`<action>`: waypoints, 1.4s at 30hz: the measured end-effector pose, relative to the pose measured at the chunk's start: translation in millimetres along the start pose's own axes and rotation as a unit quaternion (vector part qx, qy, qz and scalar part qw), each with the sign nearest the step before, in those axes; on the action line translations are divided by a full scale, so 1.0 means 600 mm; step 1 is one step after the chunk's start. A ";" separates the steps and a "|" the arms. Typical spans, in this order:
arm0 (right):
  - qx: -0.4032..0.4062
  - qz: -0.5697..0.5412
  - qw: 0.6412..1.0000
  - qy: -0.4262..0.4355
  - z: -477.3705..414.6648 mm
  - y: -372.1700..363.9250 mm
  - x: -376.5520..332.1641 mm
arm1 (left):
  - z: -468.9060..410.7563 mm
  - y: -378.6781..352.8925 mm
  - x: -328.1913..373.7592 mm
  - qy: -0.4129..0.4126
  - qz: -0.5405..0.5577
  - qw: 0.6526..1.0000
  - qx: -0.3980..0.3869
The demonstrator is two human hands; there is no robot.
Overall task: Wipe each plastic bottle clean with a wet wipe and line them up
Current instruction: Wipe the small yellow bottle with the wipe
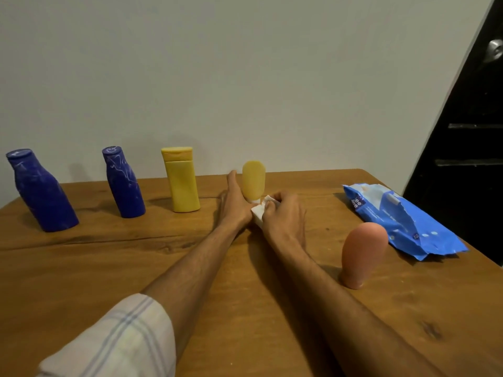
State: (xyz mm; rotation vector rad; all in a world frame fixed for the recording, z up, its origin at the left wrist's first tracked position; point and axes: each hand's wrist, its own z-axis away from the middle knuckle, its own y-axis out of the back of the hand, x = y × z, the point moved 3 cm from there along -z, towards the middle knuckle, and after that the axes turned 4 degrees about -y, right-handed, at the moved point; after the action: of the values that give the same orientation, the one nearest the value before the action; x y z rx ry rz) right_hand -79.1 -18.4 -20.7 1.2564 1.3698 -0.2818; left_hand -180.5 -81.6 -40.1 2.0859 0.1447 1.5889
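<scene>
Along the back of the wooden table stand two dark blue bottles and a yellow flip-cap bottle. To their right a small yellow rounded bottle stands cap down. My left hand lies against its left side with fingers stretched upward. My right hand pinches a white wet wipe at the bottle's base. A pink rounded bottle stands cap down, nearer on the right.
A blue wet-wipe pack lies torn open near the table's right edge. A pale wall runs behind the table, and a dark door or cabinet stands at the far right.
</scene>
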 end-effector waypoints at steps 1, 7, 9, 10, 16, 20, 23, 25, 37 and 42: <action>0.000 -0.002 1.000 -0.001 -0.001 -0.001 0.000 | -0.001 -0.001 0.000 -0.003 -0.002 1.000 0.003; 0.005 -0.033 0.999 -0.002 0.011 0.010 -0.004 | 0.010 0.007 0.012 -0.023 -0.008 0.999 0.041; 0.003 -0.047 0.999 -0.001 0.017 0.018 -0.013 | 0.025 0.018 0.022 -0.019 0.014 0.999 0.039; 0.003 -0.056 0.998 0.007 0.023 0.021 -0.020 | 0.035 0.027 0.026 -0.017 0.025 0.999 0.037; 0.029 -0.078 0.994 0.071 0.052 0.058 -0.063 | 0.103 0.097 0.073 -0.062 0.016 0.997 0.036; 0.039 -0.065 0.988 0.133 0.111 0.107 -0.095 | 0.189 0.165 0.103 -0.074 0.067 0.994 0.043; 0.026 -0.068 0.979 0.190 0.160 0.145 -0.115 | 0.255 0.205 0.114 -0.073 0.103 0.991 0.042; 0.013 -0.074 0.971 0.226 0.195 0.168 -0.122 | 0.300 0.225 0.114 -0.074 0.135 0.987 0.039; -0.087 -0.205 0.951 0.216 0.325 0.218 -0.109 | 0.466 0.268 0.086 -0.050 0.215 0.975 -0.016; -0.096 -0.216 0.949 0.211 0.334 0.216 -0.096 | 0.480 0.265 0.072 -0.029 0.244 0.969 -0.037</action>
State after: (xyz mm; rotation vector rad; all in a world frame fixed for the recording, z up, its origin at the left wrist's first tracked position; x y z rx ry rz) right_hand 118.4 -152.8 35.8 0.8717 1.9950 -0.1760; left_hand 65.1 -297.4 16.0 2.2164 -0.4779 1.7653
